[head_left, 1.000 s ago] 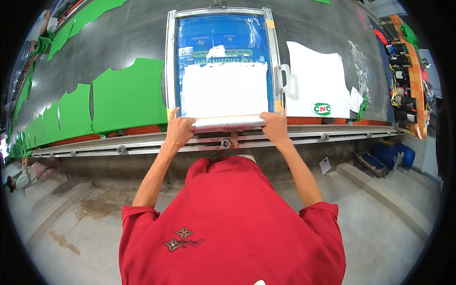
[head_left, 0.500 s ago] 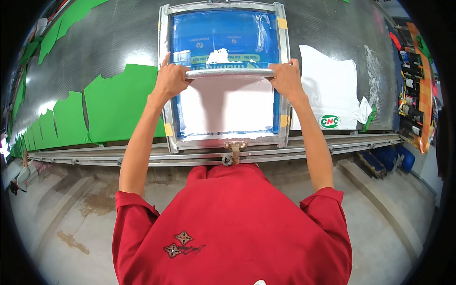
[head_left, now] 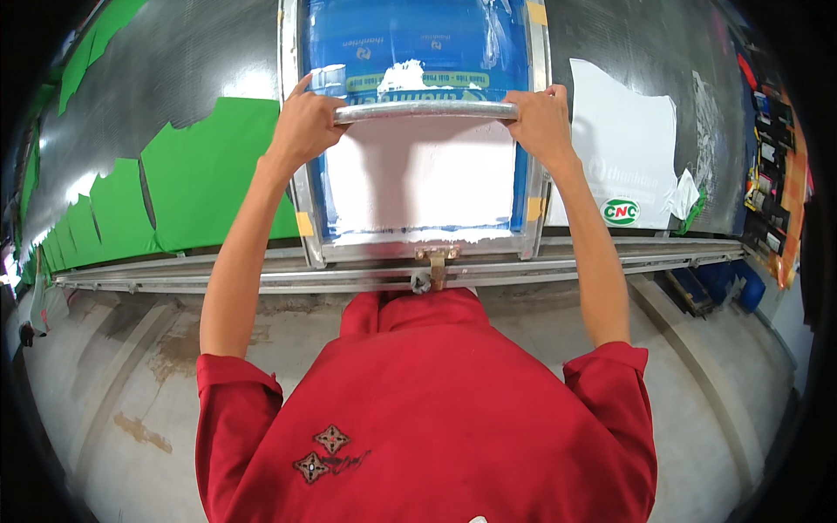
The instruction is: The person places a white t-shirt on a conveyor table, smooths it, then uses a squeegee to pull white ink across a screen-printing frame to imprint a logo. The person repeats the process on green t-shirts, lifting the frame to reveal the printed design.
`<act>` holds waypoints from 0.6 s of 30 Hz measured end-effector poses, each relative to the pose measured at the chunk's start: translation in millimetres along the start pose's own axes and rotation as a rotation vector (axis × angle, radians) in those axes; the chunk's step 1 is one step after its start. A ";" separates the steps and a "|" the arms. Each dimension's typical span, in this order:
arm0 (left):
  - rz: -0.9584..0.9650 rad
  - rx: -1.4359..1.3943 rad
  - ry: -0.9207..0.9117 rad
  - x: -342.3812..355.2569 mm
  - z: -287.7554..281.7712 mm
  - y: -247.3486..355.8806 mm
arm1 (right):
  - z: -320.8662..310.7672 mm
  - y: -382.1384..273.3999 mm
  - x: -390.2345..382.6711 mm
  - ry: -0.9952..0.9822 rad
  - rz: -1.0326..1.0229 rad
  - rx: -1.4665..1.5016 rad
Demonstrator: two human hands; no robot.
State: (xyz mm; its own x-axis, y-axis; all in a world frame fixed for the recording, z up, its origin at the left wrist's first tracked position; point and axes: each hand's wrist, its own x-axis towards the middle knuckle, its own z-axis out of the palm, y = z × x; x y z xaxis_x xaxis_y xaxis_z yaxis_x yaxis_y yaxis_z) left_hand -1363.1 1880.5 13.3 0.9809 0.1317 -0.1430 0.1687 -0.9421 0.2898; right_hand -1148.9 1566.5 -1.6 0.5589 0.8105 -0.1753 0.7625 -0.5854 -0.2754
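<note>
My left hand (head_left: 305,122) and my right hand (head_left: 540,122) grip the two ends of a silver squeegee bar (head_left: 425,112), which lies crosswise over a screen printing frame (head_left: 534,235). Above the bar the blue mesh (head_left: 418,35) shows with smears of white paste; below it a broad layer of white paste (head_left: 375,183) covers the mesh. Left of the frame lie green fabric pieces (head_left: 209,166). To the right lies a white fabric piece (head_left: 628,139) with a green and red logo. What is under the screen is hidden.
A metal rail (head_left: 174,277) runs along the front of the dark table (head_left: 209,52). An orange-edged shelf at the right holds dark containers (head_left: 769,148). Blue drums (head_left: 748,288) stand on the floor at right. Part of another person (head_left: 35,322) shows at far left.
Both hands have moved the squeegee bar away from me, from the screen's near edge to the upper part of the white layer.
</note>
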 end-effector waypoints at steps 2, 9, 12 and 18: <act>-0.018 -0.025 -0.058 -16.8 5.8 8.6 | 6.7 -4.7 -16.1 0.039 -0.029 0.010; 0.029 -0.061 -0.047 -141.5 47.3 62.2 | 48.8 -43.1 -154.4 0.132 -0.025 0.095; 0.007 -0.056 -0.079 -177.3 49.8 82.7 | 64.8 -57.5 -198.1 0.183 -0.021 0.087; 0.035 0.039 0.307 -236.8 95.1 109.6 | 92.4 -82.4 -250.5 0.404 0.021 0.012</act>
State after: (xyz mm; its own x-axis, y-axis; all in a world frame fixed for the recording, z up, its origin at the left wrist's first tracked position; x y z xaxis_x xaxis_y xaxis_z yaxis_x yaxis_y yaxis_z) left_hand -1586.1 1716.8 -11.1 0.9703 0.1802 0.1612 0.1361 -0.9581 0.2522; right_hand -1381.8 1413.6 -22.4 0.6593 0.7237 0.2039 0.7471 -0.5996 -0.2870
